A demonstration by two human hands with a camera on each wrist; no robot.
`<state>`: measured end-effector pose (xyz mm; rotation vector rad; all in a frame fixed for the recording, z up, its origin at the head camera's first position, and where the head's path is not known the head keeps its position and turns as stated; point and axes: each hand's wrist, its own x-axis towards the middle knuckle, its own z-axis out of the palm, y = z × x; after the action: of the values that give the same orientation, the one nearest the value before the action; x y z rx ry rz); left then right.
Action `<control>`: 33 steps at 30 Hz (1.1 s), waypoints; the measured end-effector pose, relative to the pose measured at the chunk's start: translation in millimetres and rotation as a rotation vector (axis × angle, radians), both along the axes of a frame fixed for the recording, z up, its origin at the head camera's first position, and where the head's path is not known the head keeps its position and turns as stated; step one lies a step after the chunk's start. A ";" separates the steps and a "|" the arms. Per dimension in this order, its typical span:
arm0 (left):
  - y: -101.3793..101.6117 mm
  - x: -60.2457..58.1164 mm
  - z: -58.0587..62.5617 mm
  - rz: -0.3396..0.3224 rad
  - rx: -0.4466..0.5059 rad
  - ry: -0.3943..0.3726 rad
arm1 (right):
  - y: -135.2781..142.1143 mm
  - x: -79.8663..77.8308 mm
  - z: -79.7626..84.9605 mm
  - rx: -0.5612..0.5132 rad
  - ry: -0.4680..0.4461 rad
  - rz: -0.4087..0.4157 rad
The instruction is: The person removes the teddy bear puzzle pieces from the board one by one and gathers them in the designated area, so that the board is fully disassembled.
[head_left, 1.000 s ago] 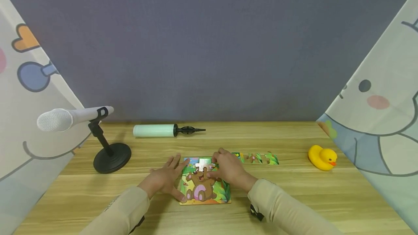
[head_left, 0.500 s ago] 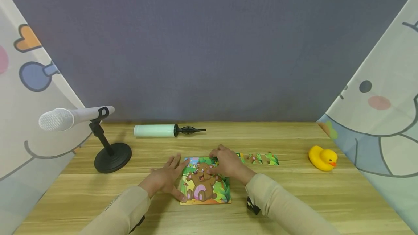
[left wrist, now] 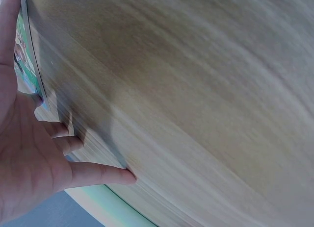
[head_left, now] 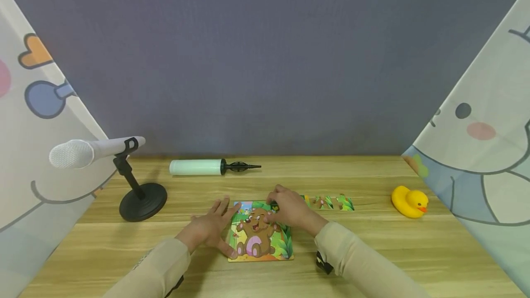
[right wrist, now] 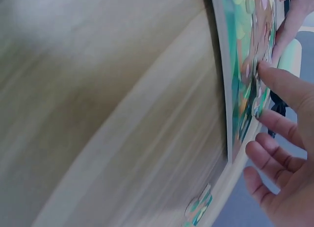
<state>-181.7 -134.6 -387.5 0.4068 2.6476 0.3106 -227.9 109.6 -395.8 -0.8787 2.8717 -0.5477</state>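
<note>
A bear jigsaw puzzle [head_left: 254,243] lies in its flat tray on the wooden table. My left hand [head_left: 209,226] is spread along its left side, with the thumb at the lower left corner and a fingertip at the top left. In the left wrist view, the left fingers [left wrist: 100,173] reach out straight over the wood. Over the puzzle's upper right, my right hand [head_left: 291,208] pinches a puzzle piece [right wrist: 256,100] between thumb and forefinger, low against the picture. The other right fingers are loosely bent. Part of the picture's upper right is hidden under this hand.
Several loose puzzle pieces [head_left: 345,202] lie in a row right of the puzzle. Behind it lies a pale green hand pump [head_left: 196,167] with a black nozzle. A white microphone [head_left: 95,151] on a black stand is at left, a yellow rubber duck [head_left: 409,202] at right.
A pale, piece-shaped patch at the puzzle's top middle has given way to the bear's head. My right hand has shifted only slightly; the left hand has stayed put.
</note>
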 end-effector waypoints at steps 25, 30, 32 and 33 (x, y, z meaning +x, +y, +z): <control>1.3 1.4 1.4 -0.008 0.027 0.013 | 81.0 12.3 7.2 -0.083 0.048 0.054; 0.6 1.6 1.3 -0.011 0.027 0.016 | 99.4 18.1 3.7 -0.072 0.068 0.048; 0.2 1.3 1.1 -0.009 0.032 0.013 | 104.7 19.8 1.4 -0.064 0.083 0.055; 0.0 1.1 1.0 -0.008 0.035 0.012 | 106.7 20.8 0.5 -0.059 0.091 0.057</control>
<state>-180.6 -134.5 -386.5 0.4313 2.6545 0.3533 -207.1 216.3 -395.3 -1.0164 2.9146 -0.6044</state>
